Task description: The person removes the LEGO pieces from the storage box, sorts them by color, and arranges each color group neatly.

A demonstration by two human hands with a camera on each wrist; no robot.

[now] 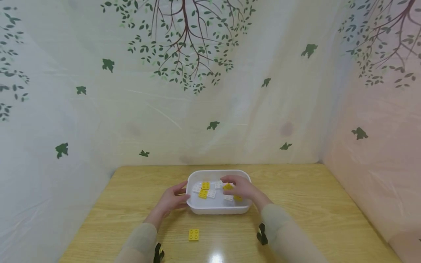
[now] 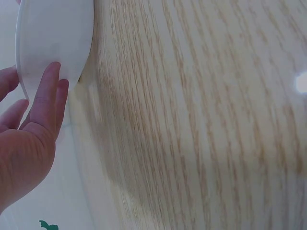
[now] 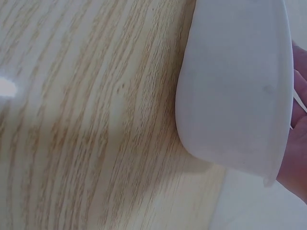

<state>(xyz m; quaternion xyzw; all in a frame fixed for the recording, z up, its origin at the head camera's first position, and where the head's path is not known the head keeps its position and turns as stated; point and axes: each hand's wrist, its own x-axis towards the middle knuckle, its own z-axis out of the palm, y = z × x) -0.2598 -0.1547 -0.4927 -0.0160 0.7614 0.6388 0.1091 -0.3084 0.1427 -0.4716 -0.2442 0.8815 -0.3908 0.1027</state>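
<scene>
A white plastic basin (image 1: 218, 210) stands on the table, with several yellow and white toy building bricks lying loose inside. My left hand (image 1: 171, 199) is at its left end; in the left wrist view its extended fingers (image 2: 45, 96) touch the outer wall. Over the right part of the basin reaches my right hand (image 1: 242, 187), its fingers and thumb apart above a yellow brick (image 1: 227, 186). No brick shows in its grasp. In the right wrist view the basin wall hides most of that hand (image 3: 296, 155). One yellow brick (image 1: 193, 235) lies on the table in front of the basin.
The wood-grain table (image 1: 296, 204) extends to both sides of the basin. A pale curtain (image 1: 158, 120) printed with branches and green birds hangs behind the table and along both sides. Light reflects off the table near its front.
</scene>
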